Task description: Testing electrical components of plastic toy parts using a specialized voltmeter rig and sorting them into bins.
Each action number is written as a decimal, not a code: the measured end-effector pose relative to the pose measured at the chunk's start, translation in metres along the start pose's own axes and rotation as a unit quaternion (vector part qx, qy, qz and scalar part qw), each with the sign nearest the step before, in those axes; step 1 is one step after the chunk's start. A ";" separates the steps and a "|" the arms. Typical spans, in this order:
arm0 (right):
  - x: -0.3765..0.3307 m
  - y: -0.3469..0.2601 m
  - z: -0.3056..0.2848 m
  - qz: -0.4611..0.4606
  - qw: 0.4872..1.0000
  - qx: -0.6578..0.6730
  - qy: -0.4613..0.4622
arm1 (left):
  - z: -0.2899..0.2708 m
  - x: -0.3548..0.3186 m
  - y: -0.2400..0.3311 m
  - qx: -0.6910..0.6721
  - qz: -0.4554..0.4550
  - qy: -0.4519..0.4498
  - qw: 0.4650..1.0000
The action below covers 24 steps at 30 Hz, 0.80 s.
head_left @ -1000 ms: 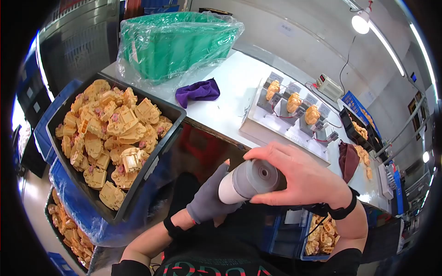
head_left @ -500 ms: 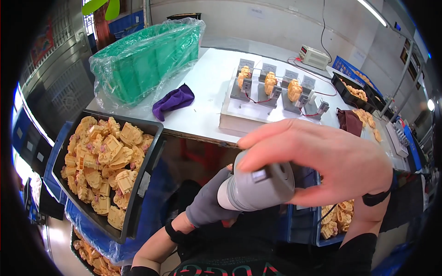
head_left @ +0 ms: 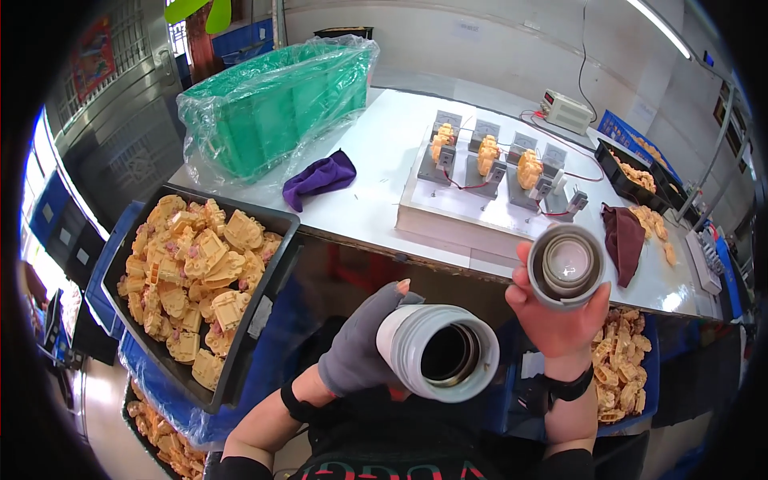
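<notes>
The left hand (head_left: 356, 344), in a grey glove with the thumb tip bare, wraps the side of an open-mouthed, pale grey-and-white cylindrical bottle (head_left: 410, 352), held just to that hand's right and in front of the dark-clothed body. The bottle's long axis runs from the gloved palm outward to the right and up toward the viewer, so its ringed mouth faces up and slightly right. The bare right hand (head_left: 560, 328) grips a round grey cup-shaped lid (head_left: 568, 260), thumb on one side and fingers on the other; its hollow, stepped inside faces up at the viewer, well apart from the bottle. The bottle's base and most of the left fingers are hidden, and its interior is too dark to tell what is inside. Beyond the right hand is a white raised panel (head_left: 472, 210) with grey stands; near it on the right lies a maroon cloth (head_left: 622, 248). Below it, the right forearm partly covers a blue plastic crate (head_left: 653, 376). Left of the gloved hand, a black plastic tray (head_left: 238, 356) bears heaped cream plastic parts (head_left: 192, 276).
</notes>
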State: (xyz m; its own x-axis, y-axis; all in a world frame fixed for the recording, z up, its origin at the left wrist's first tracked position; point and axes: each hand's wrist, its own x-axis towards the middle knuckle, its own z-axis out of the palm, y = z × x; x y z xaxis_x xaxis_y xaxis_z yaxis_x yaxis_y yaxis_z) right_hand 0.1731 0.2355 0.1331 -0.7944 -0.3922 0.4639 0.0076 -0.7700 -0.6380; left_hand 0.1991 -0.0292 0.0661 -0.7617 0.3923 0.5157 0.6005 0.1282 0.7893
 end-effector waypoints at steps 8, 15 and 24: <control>-0.079 0.074 -0.101 0.248 0.940 0.054 0.229 | -0.043 0.018 0.050 0.112 0.108 0.030 0.987; -0.161 0.143 -0.201 0.321 0.877 0.044 0.354 | -0.056 0.026 0.084 0.213 0.223 0.070 0.949; -0.200 0.167 -0.243 0.275 0.857 0.200 0.387 | -0.066 0.040 0.110 0.248 0.264 0.079 0.929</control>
State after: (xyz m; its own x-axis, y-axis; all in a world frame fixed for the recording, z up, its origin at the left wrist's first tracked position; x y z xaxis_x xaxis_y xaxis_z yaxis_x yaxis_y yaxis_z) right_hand 0.1857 0.3076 -0.2153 -0.7681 -0.4183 -0.4848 0.5941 -0.7479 -0.2960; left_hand 0.2181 -0.0592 0.1955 -0.3327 0.3859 0.8605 0.9084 0.3761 0.1826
